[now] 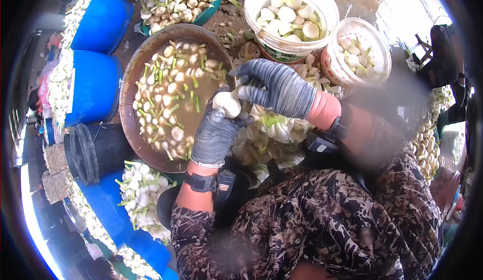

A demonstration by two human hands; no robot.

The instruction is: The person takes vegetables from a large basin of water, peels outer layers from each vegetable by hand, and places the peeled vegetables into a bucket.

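A white garlic bulb (227,104) rests in the fingers of my left hand (214,138), which wears a grey striped glove and is closed around it. My right hand (283,86), gloved the same way, is closed at the bulb's upper right side, with its thumb and fingers by the stem. Both hands are over the right edge of a wide brown basin (127,124) of murky water, where many garlic bulbs with cut green stems float. Below my hands lies a heap of pale stripped peels (271,141).
Beyond my hands stand a white bucket (254,31) of peeled bulbs and a smaller patterned tub (329,61) with more. Blue tubs (95,89) full of garlic line the left, near a black bucket (85,151). A green basin (214,8) holds unpeeled bulbs.
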